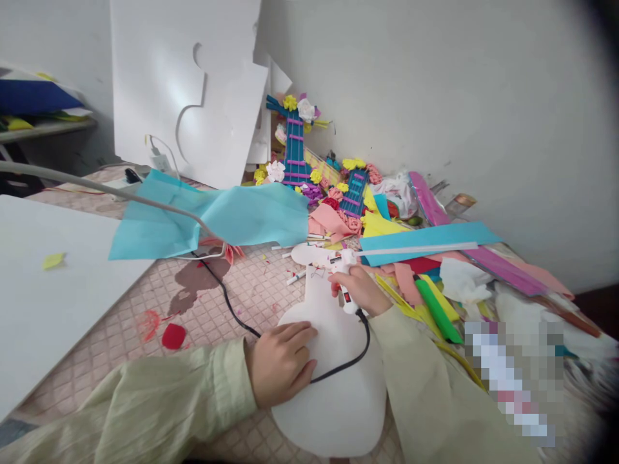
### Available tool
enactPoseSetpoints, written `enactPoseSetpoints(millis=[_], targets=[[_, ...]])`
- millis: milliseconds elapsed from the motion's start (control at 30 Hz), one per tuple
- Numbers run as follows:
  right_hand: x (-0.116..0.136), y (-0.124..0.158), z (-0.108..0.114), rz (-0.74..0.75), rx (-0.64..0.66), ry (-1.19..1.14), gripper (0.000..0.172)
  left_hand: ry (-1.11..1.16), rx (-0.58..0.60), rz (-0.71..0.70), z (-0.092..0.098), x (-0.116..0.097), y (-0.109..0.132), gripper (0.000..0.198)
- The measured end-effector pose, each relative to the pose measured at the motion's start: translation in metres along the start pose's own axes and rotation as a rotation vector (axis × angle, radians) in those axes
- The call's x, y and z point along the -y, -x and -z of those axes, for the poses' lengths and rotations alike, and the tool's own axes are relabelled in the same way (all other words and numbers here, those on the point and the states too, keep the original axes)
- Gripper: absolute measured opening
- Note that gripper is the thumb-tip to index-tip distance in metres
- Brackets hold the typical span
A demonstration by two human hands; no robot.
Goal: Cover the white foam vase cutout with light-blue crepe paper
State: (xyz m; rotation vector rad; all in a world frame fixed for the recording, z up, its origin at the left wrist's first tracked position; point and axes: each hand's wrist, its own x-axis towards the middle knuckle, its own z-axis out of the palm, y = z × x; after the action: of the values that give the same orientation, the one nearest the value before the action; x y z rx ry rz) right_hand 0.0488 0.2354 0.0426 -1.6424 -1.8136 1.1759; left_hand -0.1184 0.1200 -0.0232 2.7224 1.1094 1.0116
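Note:
A white guitar-shaped foam cutout [338,380] lies on the pink patterned surface in front of me. My left hand [280,361] rests on its rounded body, fingers curled and pressed down on the foam. My right hand [358,287] grips a white glue gun [345,274] with a long glue stick [420,249] pointing right, its nozzle at the narrow neck of the cutout. The gun's black cord [290,348] loops back across the cutout and left over the surface.
A light blue paper sheet [213,216] lies behind. Colourful foam scraps, paper flowers and small decorated guitars [294,148] pile against the wall. White foam boards [193,84] lean at the back. A large white board [53,283] lies left. A green marker [438,309] sits right.

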Motion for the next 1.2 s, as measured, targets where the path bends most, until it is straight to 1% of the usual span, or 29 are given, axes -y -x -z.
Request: enactPoseSetpoints(millis=[233, 500, 767, 1100, 1200], targets=[[0.002, -0.001, -0.001, -0.002, 0.037, -0.019, 0.023, 0.006, 0.025, 0.011, 0.001, 0.000, 0.001, 0.021], [0.004, 0.001, 0.000, 0.006, 0.043, 0.018, 0.026, 0.015, 0.040, 0.040, 0.000, -0.001, 0.003, 0.021], [0.005, 0.006, 0.000, 0.006, 0.039, 0.039, 0.027, -0.003, 0.042, 0.034, 0.004, -0.003, 0.001, 0.022], [0.003, 0.014, 0.000, -0.023, 0.063, 0.036, 0.029, 0.003, 0.028, 0.032, 0.003, -0.003, 0.001, 0.023], [0.004, 0.017, -0.001, -0.032, 0.064, 0.037, 0.029, 0.000, 0.059, 0.041, 0.006, -0.005, -0.001, 0.022]])
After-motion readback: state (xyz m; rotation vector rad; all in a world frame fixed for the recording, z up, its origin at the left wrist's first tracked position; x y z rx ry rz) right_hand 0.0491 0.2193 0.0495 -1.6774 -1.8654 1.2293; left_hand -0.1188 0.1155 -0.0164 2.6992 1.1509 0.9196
